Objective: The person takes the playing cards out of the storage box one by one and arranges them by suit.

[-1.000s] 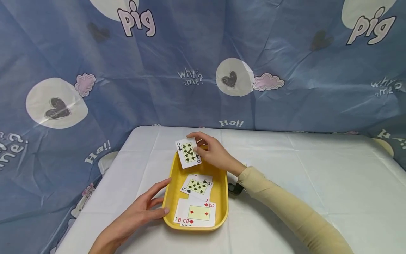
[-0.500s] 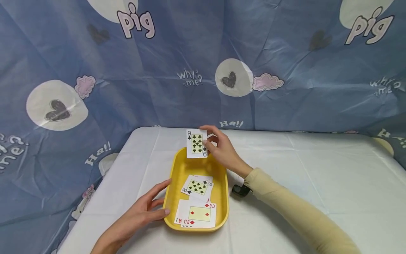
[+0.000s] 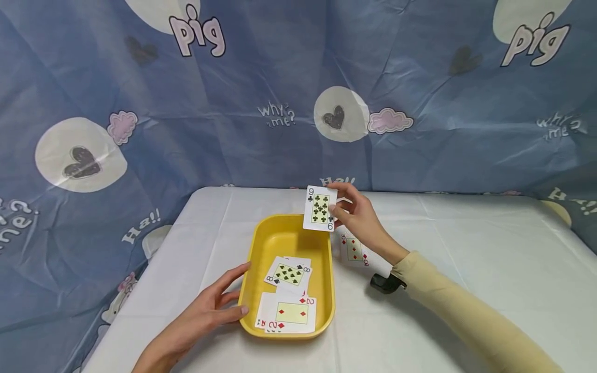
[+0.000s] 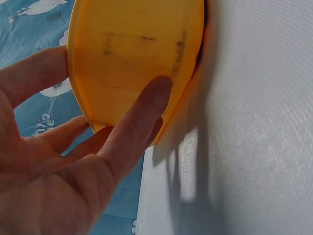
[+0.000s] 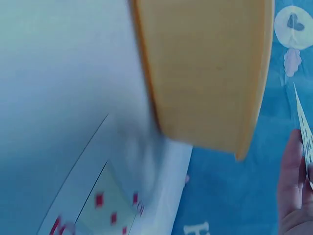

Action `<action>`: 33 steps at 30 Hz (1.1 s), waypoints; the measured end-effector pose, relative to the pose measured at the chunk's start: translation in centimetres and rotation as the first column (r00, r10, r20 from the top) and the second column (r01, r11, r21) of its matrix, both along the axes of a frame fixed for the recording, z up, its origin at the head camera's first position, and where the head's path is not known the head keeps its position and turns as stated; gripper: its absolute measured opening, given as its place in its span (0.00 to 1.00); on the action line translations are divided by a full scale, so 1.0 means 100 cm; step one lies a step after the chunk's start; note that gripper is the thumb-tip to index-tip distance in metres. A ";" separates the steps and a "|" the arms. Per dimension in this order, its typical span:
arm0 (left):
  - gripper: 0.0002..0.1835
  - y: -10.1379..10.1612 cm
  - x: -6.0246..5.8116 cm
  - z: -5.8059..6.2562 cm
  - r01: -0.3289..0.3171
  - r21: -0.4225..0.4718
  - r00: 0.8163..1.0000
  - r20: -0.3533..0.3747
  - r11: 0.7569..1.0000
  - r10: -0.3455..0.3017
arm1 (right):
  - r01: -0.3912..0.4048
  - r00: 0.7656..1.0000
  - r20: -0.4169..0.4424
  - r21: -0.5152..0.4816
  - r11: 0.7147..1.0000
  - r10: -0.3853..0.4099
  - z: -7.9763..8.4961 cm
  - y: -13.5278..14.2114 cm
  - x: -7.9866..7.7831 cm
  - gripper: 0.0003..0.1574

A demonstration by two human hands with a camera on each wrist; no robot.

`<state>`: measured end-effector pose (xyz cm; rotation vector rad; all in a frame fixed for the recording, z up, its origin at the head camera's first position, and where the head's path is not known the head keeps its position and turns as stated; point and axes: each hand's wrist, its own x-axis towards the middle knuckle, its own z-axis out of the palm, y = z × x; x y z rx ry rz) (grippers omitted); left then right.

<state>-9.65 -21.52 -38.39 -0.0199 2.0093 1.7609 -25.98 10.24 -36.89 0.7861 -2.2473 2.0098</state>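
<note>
My right hand (image 3: 361,215) pinches a nine of clubs playing card (image 3: 319,208) by its right edge, held up over the far right corner of a yellow tray (image 3: 275,228). In the right wrist view that card (image 5: 304,127) shows nearly edge-on. My left hand (image 3: 202,316) touches the tray's left side, fingers and thumb extended against its outer wall (image 4: 132,54). Inside the tray lie an eight of spades (image 3: 288,274) and, nearer me, a two of diamonds (image 3: 292,313), both on top of other cards that are partly hidden.
A card with red diamonds (image 3: 353,249) lies on the white-covered table (image 3: 448,248), right of the tray and partly under my right forearm in the head view. A black device (image 3: 388,283) sits at my right wrist. Blue printed cloth (image 3: 280,150) hangs behind the table.
My right hand has carried the nine of clubs rightward from over the tray's far left to its far right corner, uncovering the diamonds card on the table. The left hand stays put.
</note>
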 end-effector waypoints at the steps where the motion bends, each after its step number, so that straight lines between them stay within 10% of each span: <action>1: 0.41 0.000 0.000 0.000 0.000 0.003 1.000 -0.003 1.000 0.000 | 0.010 1.000 0.002 0.008 1.000 -0.010 -0.001 0.004 0.000 0.30; 33: 0.41 -0.001 -0.002 -0.003 -0.008 -0.014 1.000 0.014 1.000 0.008 | 0.107 0.989 0.068 0.248 0.963 -0.128 -0.026 0.118 0.023 0.29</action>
